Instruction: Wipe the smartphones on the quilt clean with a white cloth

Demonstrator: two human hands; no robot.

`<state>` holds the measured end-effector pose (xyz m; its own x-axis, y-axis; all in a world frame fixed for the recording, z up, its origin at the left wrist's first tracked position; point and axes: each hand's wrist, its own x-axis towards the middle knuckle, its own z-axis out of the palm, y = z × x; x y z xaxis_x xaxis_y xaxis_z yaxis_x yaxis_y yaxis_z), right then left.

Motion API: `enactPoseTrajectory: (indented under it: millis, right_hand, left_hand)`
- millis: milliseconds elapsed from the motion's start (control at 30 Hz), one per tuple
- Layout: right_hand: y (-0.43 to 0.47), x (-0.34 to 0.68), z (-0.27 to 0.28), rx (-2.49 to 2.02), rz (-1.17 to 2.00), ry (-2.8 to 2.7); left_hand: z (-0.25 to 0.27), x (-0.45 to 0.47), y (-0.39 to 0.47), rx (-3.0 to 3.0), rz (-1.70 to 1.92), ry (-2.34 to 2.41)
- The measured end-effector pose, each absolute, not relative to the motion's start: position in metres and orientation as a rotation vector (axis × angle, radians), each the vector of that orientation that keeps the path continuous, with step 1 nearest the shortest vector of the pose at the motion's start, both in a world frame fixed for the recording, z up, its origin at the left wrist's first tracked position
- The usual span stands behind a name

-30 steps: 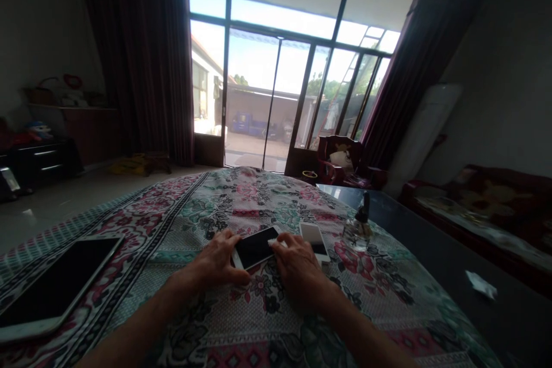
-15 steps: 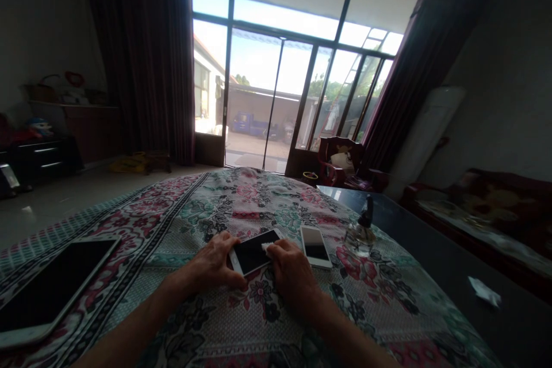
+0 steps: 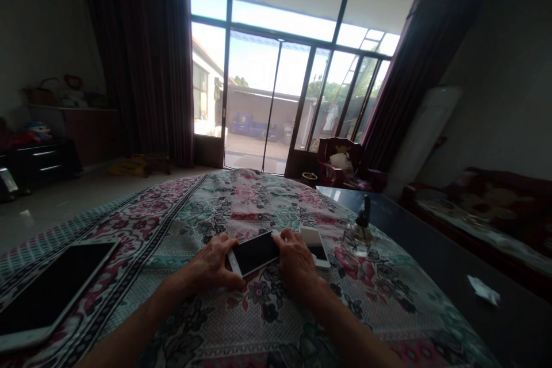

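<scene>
Fingertips of the bare right hand [image 3: 296, 261] now up at the right end of a slim rectangular phone with white frame and black glass [image 3: 255, 254], away from the middle of the screen, where a small white wad showed half a second ago. Bunched close together; cannot tell about any grip on the wad, only a pale speck visible. Now overlapping more of a second white-framed phone with half-bright screen [image 3: 319, 254], just beside. Bare left hand [image 3: 217, 261] unchanged: thumb and fingers spread wide, holding the first phone's left end.

Bare stretches of pink, green and grey floral tablecloth [image 3: 252, 333] between the forearms and beyond the phone. To the right, near the second phone, a clear glass bottle with black top [image 3: 359, 237]; then the cloth's curved edge and a glossy black tabletop [image 3: 435, 264]. Far left, well apart, a large white-framed tablet [image 3: 56, 287].

First phone flat on the cloth, slanted, right end farther away; screen dark, white border at left.
</scene>
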<state>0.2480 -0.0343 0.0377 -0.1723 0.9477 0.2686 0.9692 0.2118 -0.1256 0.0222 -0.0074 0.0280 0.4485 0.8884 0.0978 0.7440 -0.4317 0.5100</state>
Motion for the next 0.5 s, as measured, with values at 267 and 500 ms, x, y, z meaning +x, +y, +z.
enactPoseTrajectory:
  millis: [267, 500]
  right_hand:
    - [-0.024, 0.222, 0.039, -1.737, -0.064, -2.192]
    - [-0.037, 0.197, 0.033, -1.391, 0.082, -2.340]
  left_hand:
    - [0.036, 0.026, -0.014, 2.273, 0.450, 1.569]
    - [0.036, 0.025, -0.013, 2.259, 0.460, 1.574]
